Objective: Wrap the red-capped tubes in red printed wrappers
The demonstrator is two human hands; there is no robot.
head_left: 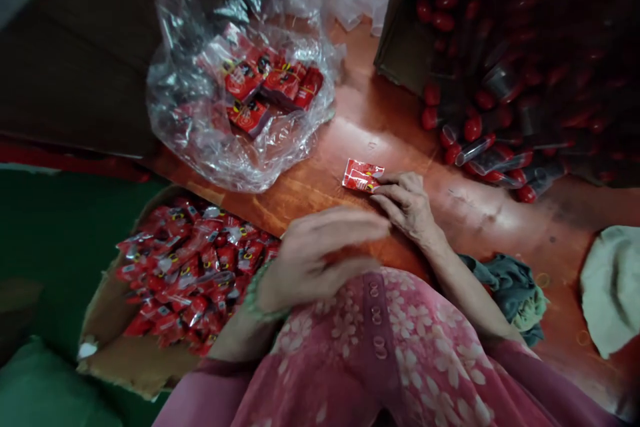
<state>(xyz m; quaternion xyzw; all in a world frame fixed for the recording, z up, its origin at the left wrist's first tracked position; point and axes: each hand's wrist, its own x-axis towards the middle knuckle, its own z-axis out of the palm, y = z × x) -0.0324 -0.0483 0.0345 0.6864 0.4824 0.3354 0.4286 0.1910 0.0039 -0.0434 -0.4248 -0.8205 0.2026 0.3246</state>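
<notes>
A small flat red packet (363,175) with shiny edges lies on the brown tabletop. My right hand (407,207) has its fingers closed on the packet's right edge. Nearer to my body, my left hand (323,250) is blurred by motion. Its fingers are stretched out to the right and its thumb is apart from them; I see nothing held in it. Below and left of that hand is a cardboard box (135,367) filled with shiny red sealed bags (195,267), partly hidden behind my left wrist.
A clear plastic bag (235,170) holding stacks of red packets (245,80) sits at the back left. Clear tubes with red ends (493,157) spill from a dark carton (400,67) at the right. A dark green cloth (515,290) and a pale cloth (613,287) lie at the right.
</notes>
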